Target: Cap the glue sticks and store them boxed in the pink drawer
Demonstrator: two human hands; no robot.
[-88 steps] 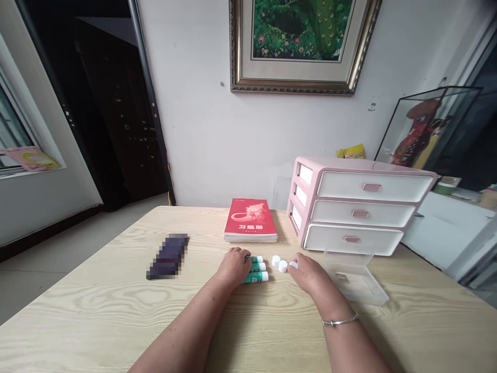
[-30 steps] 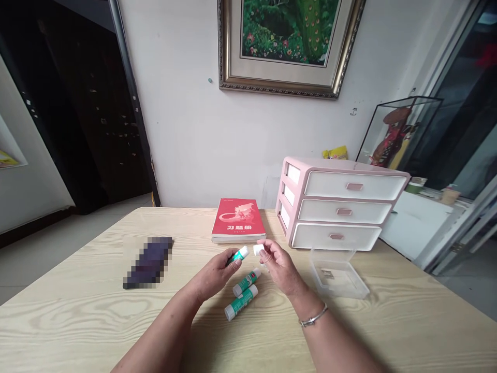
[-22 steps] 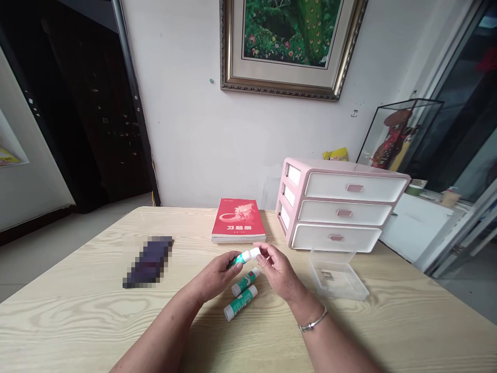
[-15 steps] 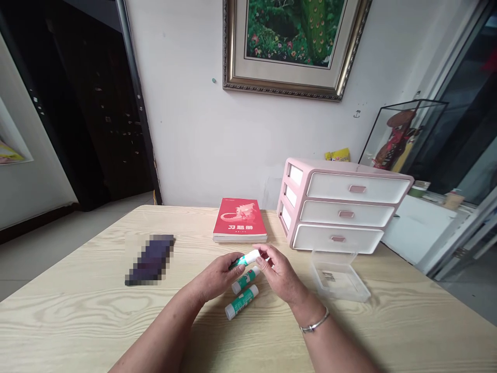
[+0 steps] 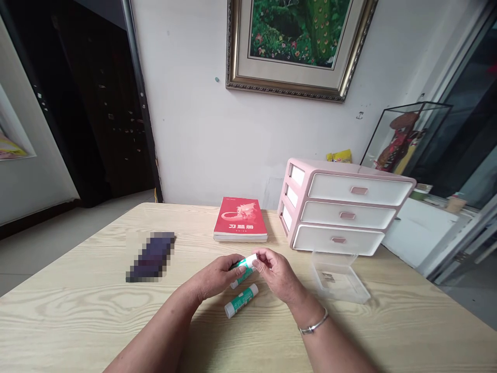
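My left hand (image 5: 220, 275) is wrapped round a green and white glue stick (image 5: 248, 261), which tilts up toward the right. At its white end, my right hand (image 5: 276, 272) closes thumb and fingers on the tip; a silver bangle circles that wrist. A second glue stick (image 5: 243, 280) lies on the table just below, partly covered by the held one and by my left fingers. Nearer to me rests a third glue stick (image 5: 241, 301), slanted and untouched, between my forearms.
Behind my hands lies a red book (image 5: 240, 220). A pink and white drawer unit (image 5: 345, 204) stands at the back right, with an open clear plastic box (image 5: 344, 287) in front. On the left is a dark pixelated object (image 5: 152, 257). Everything rests on a wooden table (image 5: 70, 316).
The held glue stick has dropped slightly and now overlaps the second one more. My right hand has shifted a little, its fingers closer round the white end. The view has moved slightly.
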